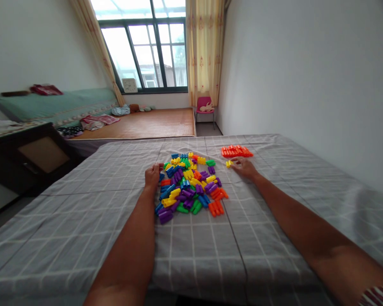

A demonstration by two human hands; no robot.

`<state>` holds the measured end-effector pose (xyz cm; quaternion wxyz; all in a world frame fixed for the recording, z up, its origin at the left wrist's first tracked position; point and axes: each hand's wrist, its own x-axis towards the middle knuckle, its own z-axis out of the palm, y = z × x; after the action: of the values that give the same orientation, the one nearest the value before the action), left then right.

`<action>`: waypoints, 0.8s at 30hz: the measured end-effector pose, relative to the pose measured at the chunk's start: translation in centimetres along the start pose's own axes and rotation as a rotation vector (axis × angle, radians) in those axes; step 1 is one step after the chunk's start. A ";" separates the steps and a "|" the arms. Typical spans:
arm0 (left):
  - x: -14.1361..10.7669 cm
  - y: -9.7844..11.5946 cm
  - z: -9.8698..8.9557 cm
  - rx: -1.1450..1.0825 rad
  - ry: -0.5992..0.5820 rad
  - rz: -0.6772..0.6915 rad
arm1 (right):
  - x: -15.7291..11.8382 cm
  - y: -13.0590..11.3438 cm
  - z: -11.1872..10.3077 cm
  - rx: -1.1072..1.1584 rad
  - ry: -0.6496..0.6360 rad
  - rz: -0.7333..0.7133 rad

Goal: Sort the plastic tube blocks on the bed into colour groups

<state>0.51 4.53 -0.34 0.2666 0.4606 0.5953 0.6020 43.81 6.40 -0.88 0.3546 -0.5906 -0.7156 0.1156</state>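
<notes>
A pile (185, 184) of mixed coloured plastic pieces spreads over a grey checked cloth (258, 238). My right hand (243, 167), right of the pile and apart from it, pinches a small yellow piece (229, 164) at the fingertips; whether the piece also rests on the cloth, I cannot tell. My left hand (152, 174) lies at the pile's left edge; whether its fingers grip anything there, I cannot tell. An orange group (237, 151) lies close-packed to the far right of the pile, just past my right hand. Likely faults: a slack pinch could drop the yellow piece, which is small and held only at the tips; a sweep of my right hand could disturb the orange group, which lies so near; a push from my left hand could send loosely heaped pieces sliding; and a tug on the creased cloth could shift everything at once.
</notes>
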 end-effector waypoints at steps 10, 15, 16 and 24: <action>0.0 -0.9 -0.3 0.024 -0.037 0.047 | -0.8 0.9 0.6 -0.041 0.018 -0.113; -0.2 -0.7 -0.2 0.023 -0.019 0.044 | 0.0 -2.2 0.7 -0.167 0.159 -0.206; -0.2 -0.7 -0.1 0.022 -0.021 0.039 | 0.4 -3.4 1.1 -0.183 0.140 -0.259; -0.2 -0.6 -0.2 -0.044 -0.035 0.005 | 2.9 -13.0 5.6 -0.258 -0.050 -0.373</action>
<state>0.29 4.39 -0.92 0.2857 0.4664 0.5760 0.6075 30.15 6.92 3.72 0.2734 -0.4857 -0.8298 -0.0297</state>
